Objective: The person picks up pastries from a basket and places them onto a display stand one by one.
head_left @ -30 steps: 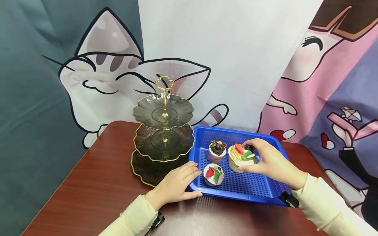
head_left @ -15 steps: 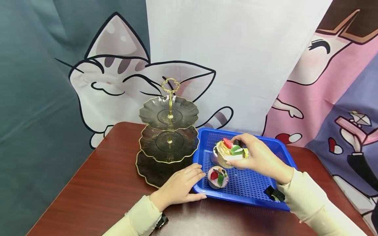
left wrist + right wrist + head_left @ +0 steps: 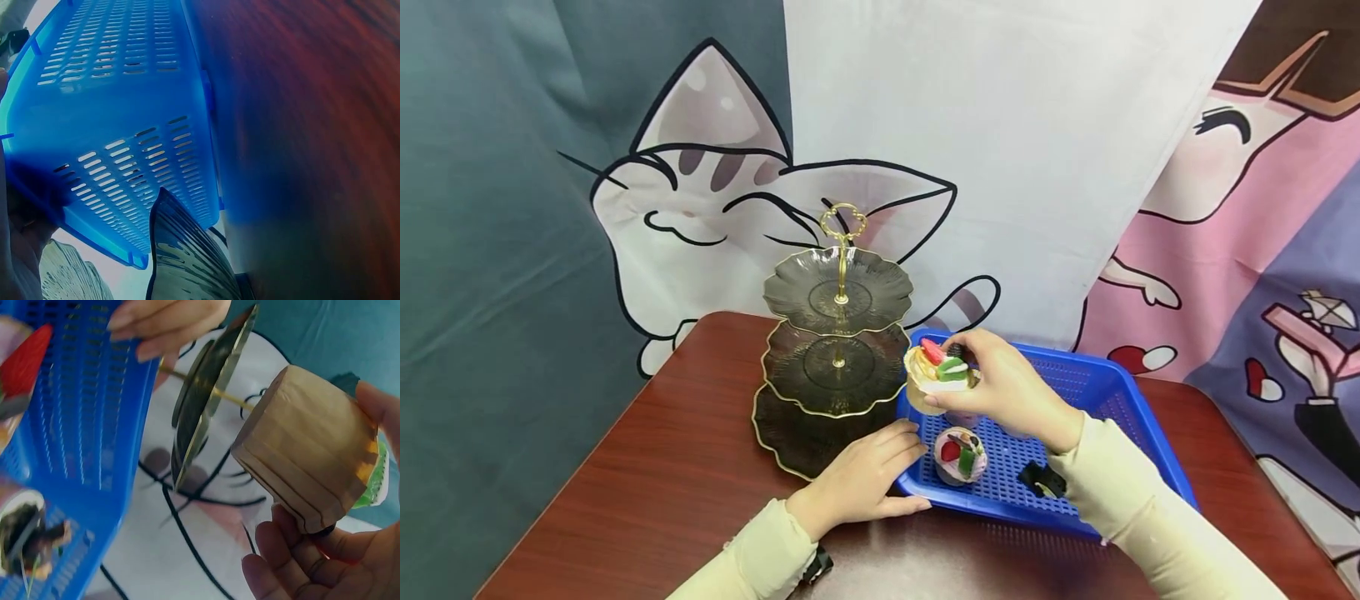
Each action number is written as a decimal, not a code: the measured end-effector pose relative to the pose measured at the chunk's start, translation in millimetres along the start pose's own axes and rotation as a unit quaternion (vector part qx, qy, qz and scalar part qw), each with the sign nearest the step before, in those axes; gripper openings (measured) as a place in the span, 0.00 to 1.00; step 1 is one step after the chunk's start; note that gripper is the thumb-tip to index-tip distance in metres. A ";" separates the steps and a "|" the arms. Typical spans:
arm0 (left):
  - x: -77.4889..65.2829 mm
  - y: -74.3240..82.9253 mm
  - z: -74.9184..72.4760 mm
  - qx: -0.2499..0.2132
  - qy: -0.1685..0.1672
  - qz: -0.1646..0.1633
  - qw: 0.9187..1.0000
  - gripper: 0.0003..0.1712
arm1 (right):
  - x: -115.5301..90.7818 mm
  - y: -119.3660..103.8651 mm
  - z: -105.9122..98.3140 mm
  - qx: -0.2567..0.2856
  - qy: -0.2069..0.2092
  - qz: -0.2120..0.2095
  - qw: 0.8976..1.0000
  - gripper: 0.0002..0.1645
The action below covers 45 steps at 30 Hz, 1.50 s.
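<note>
My right hand [image 3: 1011, 392] pinches a fruit-topped cupcake [image 3: 928, 371] between thumb and fingers, above the left side of a blue plastic basket [image 3: 1157, 442]. Its tan pleated cup [image 3: 309, 447] shows tilted in the right wrist view. My left hand [image 3: 865, 479] grips the basket's near left corner, fingers over the rim and thumb along the front. Inside the basket sits a small cupcake [image 3: 960, 458] with a strawberry and a green slice. A dark-topped cupcake [image 3: 28, 540] is also in there, mostly hidden behind my right hand in the head view.
A three-tier dark plate stand [image 3: 801, 287] with gold edges and a gold handle [image 3: 843, 221] stands just left of the basket. Both are on a reddish-brown wooden table [image 3: 647, 475]. Behind hangs a printed cartoon cloth [image 3: 1015, 167].
My right hand has carried the cupcake left across the basket towards the plate stand. My left hand stays at the basket's corner. The head view has shifted slightly.
</note>
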<state>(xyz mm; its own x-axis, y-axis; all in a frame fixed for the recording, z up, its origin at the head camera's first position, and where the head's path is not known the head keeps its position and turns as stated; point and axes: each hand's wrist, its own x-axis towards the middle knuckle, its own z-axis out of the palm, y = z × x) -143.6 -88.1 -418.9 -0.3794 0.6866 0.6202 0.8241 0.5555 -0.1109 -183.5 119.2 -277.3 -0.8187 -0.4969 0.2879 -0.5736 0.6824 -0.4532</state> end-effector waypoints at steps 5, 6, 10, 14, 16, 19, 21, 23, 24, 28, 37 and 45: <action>-0.6 0.4 -0.9 0.013 -0.011 -0.007 1.000 0.34 | 15.8 -9.9 16.8 0.003 0.013 -0.023 1.000 0.34; -0.8 0.7 -0.7 0.017 -0.012 -0.006 1.000 0.34 | 18.4 -11.7 19.8 0.004 0.014 -0.025 1.000 0.34; -1.3 2.2 0.1 0.032 -0.013 -0.001 0.999 0.35 | 26.8 -18.0 30.1 0.016 0.012 -0.026 0.999 0.37; -1.0 2.6 1.4 0.036 -0.008 0.003 0.999 0.34 | 34.1 -22.6 39.2 0.029 0.015 -0.030 0.999 0.37; -0.8 2.9 2.2 0.039 -0.006 0.005 0.999 0.34 | 37.9 -24.9 44.0 0.034 0.020 -0.033 0.999 0.37; -0.5 3.6 2.7 0.037 -0.003 0.008 0.999 0.34 | 43.4 -27.4 50.6 0.042 0.026 -0.042 0.998 0.36; -0.3 3.5 2.7 0.041 0.000 0.012 0.999 0.34 | 47.9 -28.9 54.9 0.050 0.028 -0.055 0.997 0.36; -0.6 3.0 3.1 0.046 0.006 0.018 0.999 0.33 | 51.7 -30.6 58.5 0.059 0.028 -0.069 0.995 0.36; -0.9 2.5 3.5 0.048 0.008 0.019 0.999 0.33 | 53.8 -31.6 60.4 0.062 0.030 -0.076 0.995 0.36; -1.7 1.4 5.0 0.056 0.013 0.024 0.998 0.33 | 59.5 -38.4 67.8 0.062 0.036 -0.082 0.994 0.39; -2.4 4.1 2.1 0.066 -0.012 0.004 0.998 0.36 | 68.8 -55.0 85.6 0.033 0.031 -0.041 0.998 0.40; -0.8 4.0 0.7 0.071 -0.026 0.009 0.997 0.34 | 73.5 -62.4 92.3 -0.007 0.014 0.015 1.000 0.39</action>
<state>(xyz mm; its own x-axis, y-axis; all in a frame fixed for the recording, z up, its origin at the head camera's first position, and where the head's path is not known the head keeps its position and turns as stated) -140.3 -86.1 -420.4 -0.3902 0.7179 0.5765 0.7644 0.6016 -0.2319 -205.2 -9.4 -305.7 -0.8359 -0.4609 0.2982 -0.5489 0.7042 -0.4504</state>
